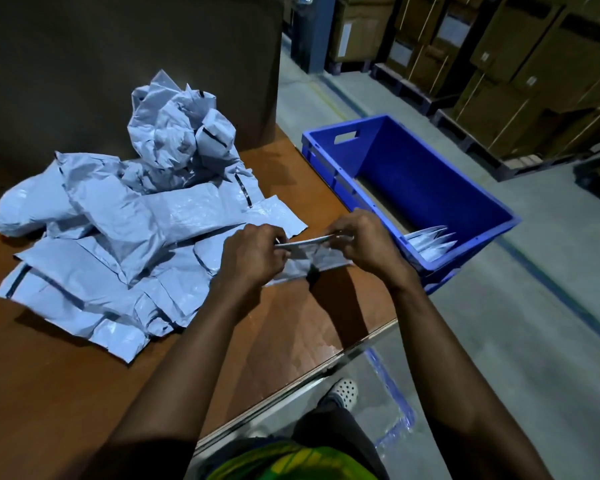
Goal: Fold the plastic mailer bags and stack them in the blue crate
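Folding is in hand: the left hand [253, 252] and right hand [362, 242] pinch a half-folded mailer bag [312, 258] just above the table [66, 393], which next calls for a carry rightward onto the folded bags [430, 240] in the blue crate [430, 188].

Grey mailer [312, 258] half-folded above table edge

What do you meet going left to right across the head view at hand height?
Pile of unfolded mailer bags → left hand → mailer being folded → right hand → folded mailers standing in the blue crate → grey floor.
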The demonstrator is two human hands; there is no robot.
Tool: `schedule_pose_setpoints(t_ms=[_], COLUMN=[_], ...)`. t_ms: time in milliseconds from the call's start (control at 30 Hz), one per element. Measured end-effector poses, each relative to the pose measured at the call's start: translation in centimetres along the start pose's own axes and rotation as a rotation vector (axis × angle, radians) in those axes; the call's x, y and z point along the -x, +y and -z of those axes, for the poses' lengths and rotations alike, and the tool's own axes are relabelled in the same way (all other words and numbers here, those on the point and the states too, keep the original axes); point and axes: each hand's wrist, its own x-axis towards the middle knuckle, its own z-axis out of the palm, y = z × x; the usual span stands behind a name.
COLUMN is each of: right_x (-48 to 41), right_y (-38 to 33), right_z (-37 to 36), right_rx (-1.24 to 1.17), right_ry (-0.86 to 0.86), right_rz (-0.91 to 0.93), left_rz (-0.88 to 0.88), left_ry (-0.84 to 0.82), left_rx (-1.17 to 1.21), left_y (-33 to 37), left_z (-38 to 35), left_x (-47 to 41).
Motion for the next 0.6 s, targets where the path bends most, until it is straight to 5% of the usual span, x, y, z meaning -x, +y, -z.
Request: schedule_pose_setpoints(t_ms=[67, 133, 333, 500, 600], right_x=[0.9, 2.4, 8.8, 6.9, 5.9], right_y=[0.7, 2.0, 4.0, 1.1, 0.1], right_z=[-0.1, -1.0, -4.1, -5.0, -7.2], right_rx=[0.075, 0.092, 0.024, 0.037, 0.126], right_ry=[0.178, 0.229, -0.091, 0.043, -0.042], right_rz=[0.049, 0.05, -0.201, -0.148, -0.166], left_rz=[-0.126, -0.233, -0.25, -0.188, -0.158], left_ry=[0.262, 0.344, 0.105, 0.134, 0.085], left_rx=[-0.012, 0.0, -0.106, -0.03, -0.056], left_y=[0.5, 0.3, -1.5, -0.5, -0.6], left_z=[-0.2, -2.1, -8.8, -8.3, -9.3], left_x=[1.3, 2.9, 8.4, 7.1, 5.0])
